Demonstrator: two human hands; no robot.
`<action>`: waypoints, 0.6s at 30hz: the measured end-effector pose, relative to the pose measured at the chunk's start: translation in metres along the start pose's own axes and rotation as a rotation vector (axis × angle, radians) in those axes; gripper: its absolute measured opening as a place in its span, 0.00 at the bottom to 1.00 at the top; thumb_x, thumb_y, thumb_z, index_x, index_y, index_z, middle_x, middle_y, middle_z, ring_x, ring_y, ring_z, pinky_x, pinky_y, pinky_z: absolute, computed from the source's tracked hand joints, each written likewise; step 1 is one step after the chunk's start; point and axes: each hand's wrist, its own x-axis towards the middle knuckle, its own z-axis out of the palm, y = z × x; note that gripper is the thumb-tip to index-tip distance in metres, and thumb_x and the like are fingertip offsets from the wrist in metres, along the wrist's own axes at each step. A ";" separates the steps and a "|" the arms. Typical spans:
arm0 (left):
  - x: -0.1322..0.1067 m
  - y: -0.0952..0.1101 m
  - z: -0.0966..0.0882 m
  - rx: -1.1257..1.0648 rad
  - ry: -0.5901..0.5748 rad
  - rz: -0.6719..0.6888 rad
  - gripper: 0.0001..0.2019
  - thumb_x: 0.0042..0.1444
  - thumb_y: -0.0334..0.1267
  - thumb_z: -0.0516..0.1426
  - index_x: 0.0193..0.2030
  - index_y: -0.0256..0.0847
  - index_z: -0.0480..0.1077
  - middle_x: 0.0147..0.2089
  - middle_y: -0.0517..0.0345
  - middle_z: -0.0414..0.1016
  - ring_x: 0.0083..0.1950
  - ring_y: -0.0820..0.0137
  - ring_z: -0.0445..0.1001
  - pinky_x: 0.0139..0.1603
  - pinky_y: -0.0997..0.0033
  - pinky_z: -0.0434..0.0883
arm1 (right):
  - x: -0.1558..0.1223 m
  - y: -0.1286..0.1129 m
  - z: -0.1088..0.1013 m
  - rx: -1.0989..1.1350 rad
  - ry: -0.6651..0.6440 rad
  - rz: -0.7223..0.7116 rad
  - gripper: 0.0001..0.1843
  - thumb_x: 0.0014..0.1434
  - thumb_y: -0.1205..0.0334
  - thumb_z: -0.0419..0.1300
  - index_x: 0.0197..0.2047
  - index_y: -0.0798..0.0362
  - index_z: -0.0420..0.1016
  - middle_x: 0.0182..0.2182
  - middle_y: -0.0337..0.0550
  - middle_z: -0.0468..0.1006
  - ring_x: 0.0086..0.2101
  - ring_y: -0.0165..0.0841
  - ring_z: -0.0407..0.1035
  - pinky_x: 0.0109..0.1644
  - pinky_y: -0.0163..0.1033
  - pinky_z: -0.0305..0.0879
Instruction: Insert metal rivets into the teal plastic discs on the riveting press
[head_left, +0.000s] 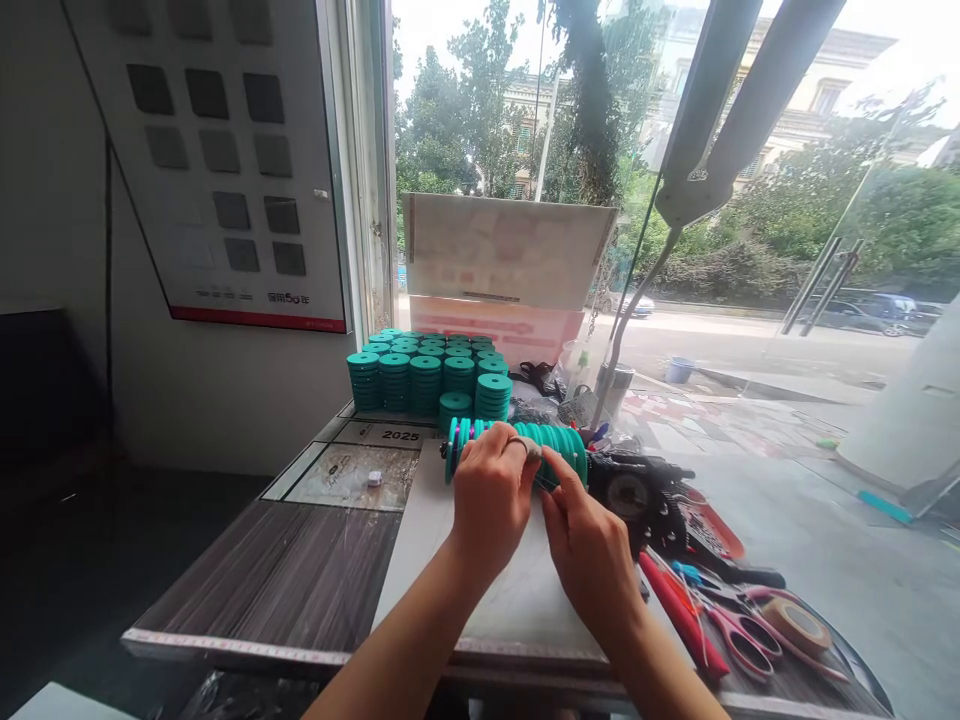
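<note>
A row of green spools [559, 443] lies on its side on a white sheet [427, 545], strung on a rod. My left hand [491, 495] wraps over the row's middle, fingers curled, a ring on one finger. My right hand [589, 545] pinches the row just to the right, its fingertips against the spools. Behind them stand stacks of the same green spools [424, 375] in several columns.
A black tool [637, 490] sits right of the row. Pink-handled scissors [739, 625], a red tool [679, 610] and a tape roll [796, 625] lie at the table's right. A cardboard box [506, 250] stands against the window. The dark wooden tabletop [285, 575] extends left.
</note>
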 end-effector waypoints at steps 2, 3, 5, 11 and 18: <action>0.001 0.000 0.000 0.001 0.003 -0.001 0.04 0.53 0.29 0.54 0.28 0.37 0.66 0.33 0.57 0.68 0.35 0.68 0.66 0.36 0.68 0.63 | -0.001 0.001 0.002 -0.031 0.016 -0.022 0.20 0.62 0.65 0.42 0.52 0.64 0.65 0.21 0.40 0.73 0.20 0.30 0.67 0.25 0.33 0.61; 0.001 0.000 0.000 0.002 0.005 -0.001 0.04 0.54 0.29 0.54 0.28 0.37 0.67 0.33 0.57 0.68 0.35 0.68 0.66 0.36 0.68 0.63 | -0.001 0.002 0.003 -0.055 0.024 -0.036 0.19 0.63 0.65 0.42 0.52 0.64 0.65 0.21 0.40 0.73 0.20 0.30 0.67 0.24 0.33 0.61; 0.001 0.000 0.000 0.006 0.009 -0.004 0.04 0.54 0.29 0.54 0.28 0.37 0.67 0.33 0.57 0.68 0.35 0.68 0.66 0.37 0.68 0.63 | -0.002 0.002 0.004 -0.114 0.047 -0.074 0.19 0.63 0.67 0.41 0.51 0.65 0.66 0.20 0.41 0.73 0.19 0.30 0.66 0.24 0.33 0.61; 0.001 0.002 0.000 0.027 -0.026 -0.021 0.05 0.54 0.29 0.53 0.28 0.37 0.67 0.33 0.56 0.68 0.35 0.67 0.66 0.37 0.67 0.63 | -0.002 0.000 0.008 -0.274 0.079 -0.139 0.19 0.60 0.73 0.42 0.48 0.69 0.68 0.20 0.45 0.73 0.18 0.30 0.65 0.25 0.34 0.61; 0.001 0.002 -0.008 -0.127 -0.032 -0.086 0.04 0.53 0.27 0.53 0.35 0.36 0.67 0.38 0.53 0.66 0.41 0.65 0.65 0.42 0.65 0.63 | -0.004 -0.004 -0.005 -0.066 -0.057 0.027 0.22 0.62 0.61 0.44 0.57 0.62 0.60 0.19 0.38 0.70 0.19 0.32 0.66 0.23 0.34 0.62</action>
